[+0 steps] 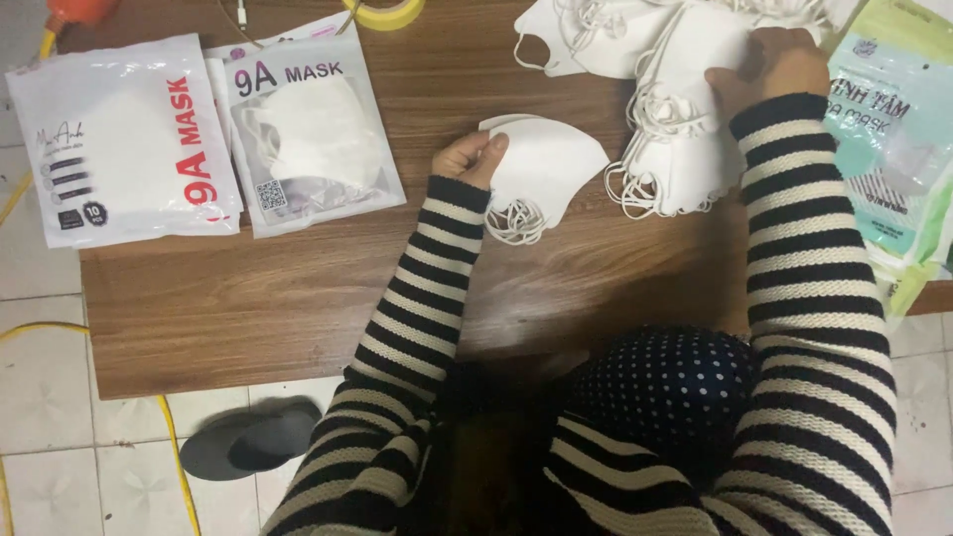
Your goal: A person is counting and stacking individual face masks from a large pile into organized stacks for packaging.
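A: The folded white mask (544,164) sits at the middle of the wooden table (298,298), pinched at its left edge by the left hand (469,157), fingers closed on it, ear loops trailing below.

B: And the other hand?

A: The right hand (769,67) lies to the right of that mask, on the heap of loose white masks (675,119), fingers curled into the top of the heap. I judge that it is grasping one, though the exact grip is hidden.

B: What lies left of the held mask?

A: Two flat plastic packs: a clear-fronted pack (313,134) with a white mask showing inside, and beyond it a white pack (124,134). A yellow tape roll (387,12) lies above and to the left of the mask.

B: And right of it?

A: Past the heap, a stack of green pouches (893,149) at the table's edge.

B: How far along does it look?

A: Early, I'd say: two packs look filled, while the heap is large and one mask is in hand.
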